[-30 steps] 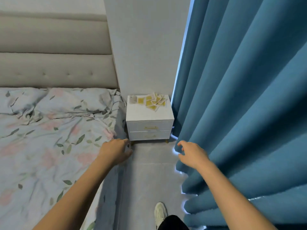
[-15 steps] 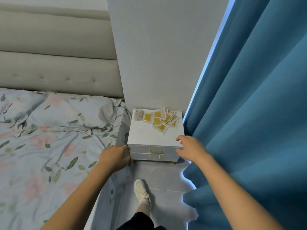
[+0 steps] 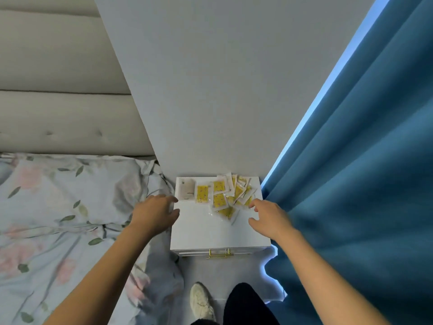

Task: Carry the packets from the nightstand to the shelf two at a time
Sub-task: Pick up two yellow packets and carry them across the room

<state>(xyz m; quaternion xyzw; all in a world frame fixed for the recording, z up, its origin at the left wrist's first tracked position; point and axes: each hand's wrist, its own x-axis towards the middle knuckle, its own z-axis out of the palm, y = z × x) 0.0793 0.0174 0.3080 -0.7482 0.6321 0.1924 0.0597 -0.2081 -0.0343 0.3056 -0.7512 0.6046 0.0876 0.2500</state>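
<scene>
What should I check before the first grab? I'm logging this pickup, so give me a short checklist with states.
1. Packets on the nightstand: ok.
2. Left hand empty, at the nightstand's left edge: ok.
3. Right hand empty, fingers spread beside the pile: ok.
4. Two packets lying free to take singly: not ok for most, they overlap; the one on the left lies nearly apart.
5. Curtain clear of the pile: ok.
6. Shelf ready: cannot tell, not in view.
</scene>
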